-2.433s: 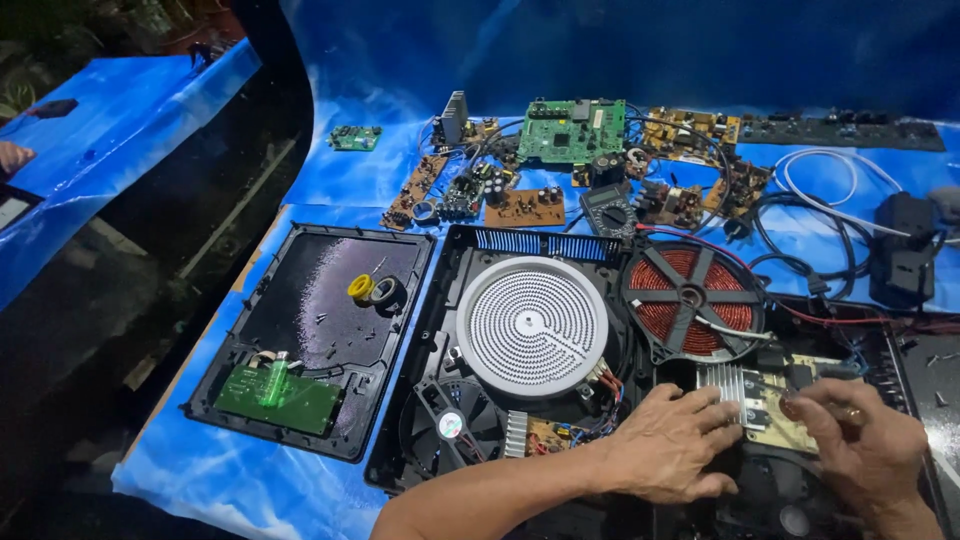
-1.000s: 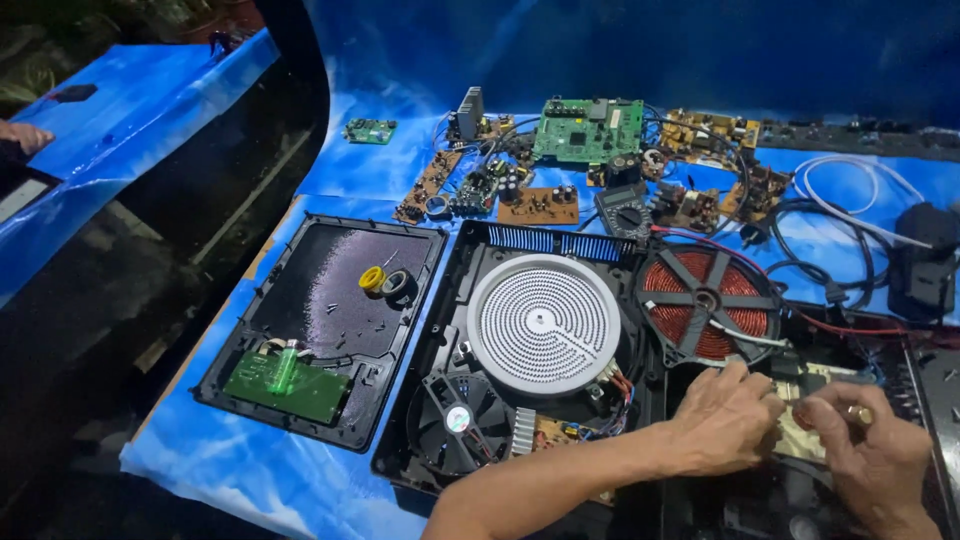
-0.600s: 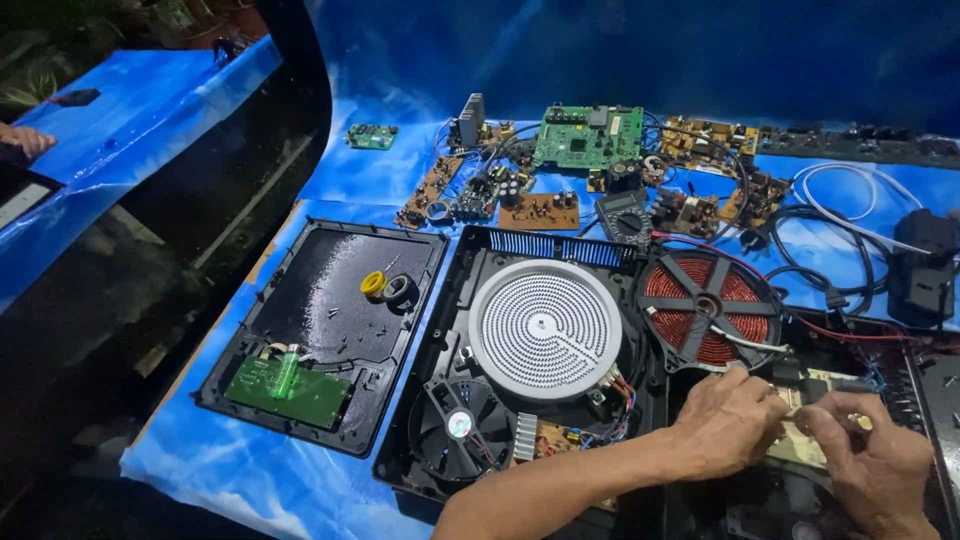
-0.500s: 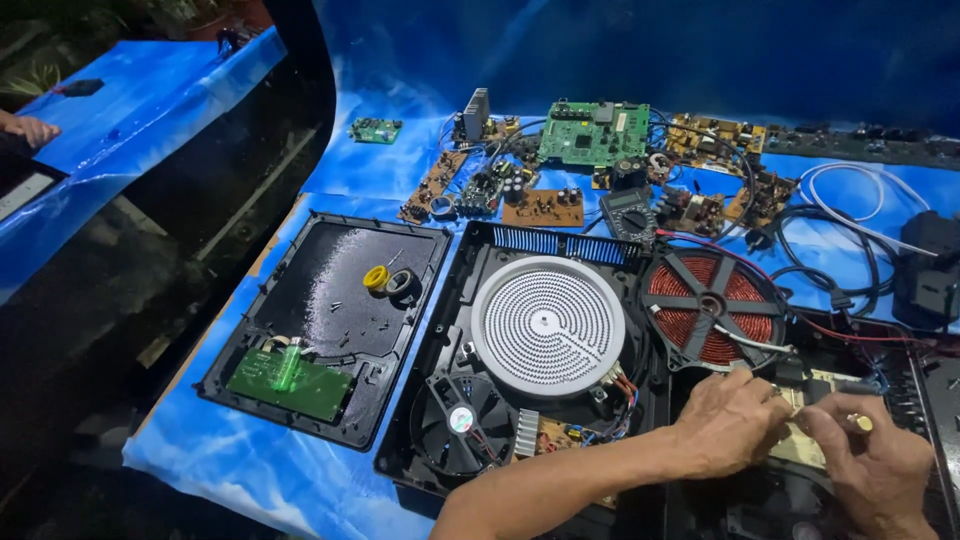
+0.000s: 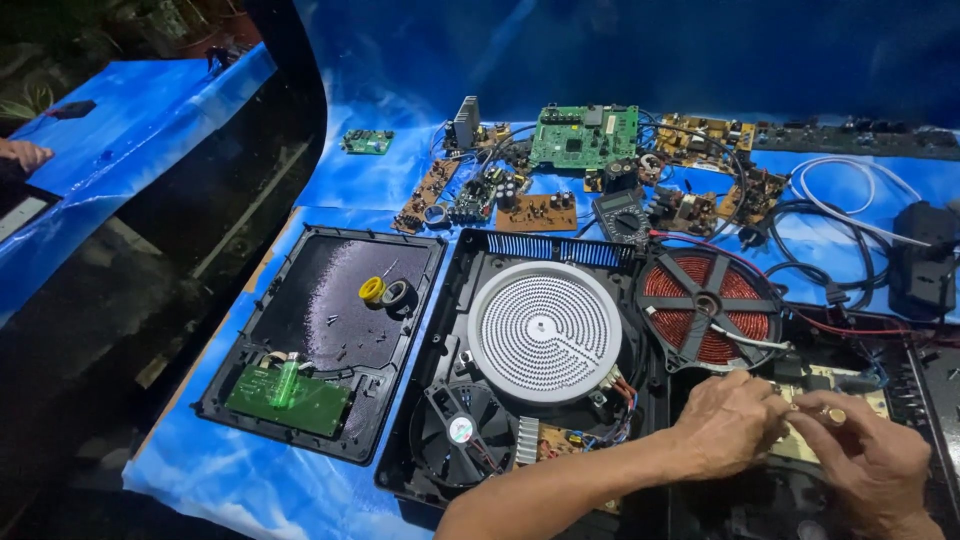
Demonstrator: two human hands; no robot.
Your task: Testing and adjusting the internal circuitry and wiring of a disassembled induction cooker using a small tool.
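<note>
Both hands work at the lower right over an opened black cooker base (image 5: pixel 470 300). My left hand (image 5: pixel 728 422) rests on a pale circuit board (image 5: pixel 860 405), fingers curled against it. My right hand (image 5: pixel 868 455) pinches a small part on the same board; what it holds is too small to tell. Just above them sits a copper induction coil (image 5: pixel 708 305) with white and red wires. A white round heating plate (image 5: pixel 546 330) and a black fan (image 5: pixel 460 432) lie to the left.
A black cover panel (image 5: pixel 320 330) with a green board (image 5: pixel 288 398), tape rolls (image 5: pixel 385 291) and screws lies left. Several circuit boards (image 5: pixel 585 135), a multimeter (image 5: pixel 622 215), cables (image 5: pixel 850 195) and a black adapter (image 5: pixel 922 265) fill the back. Another person's hand (image 5: pixel 25 153) shows far left.
The view has shifted slightly, sliding the scene a little. Both hands stay on the pale board, the right hand's fingers closing in on the small part.
</note>
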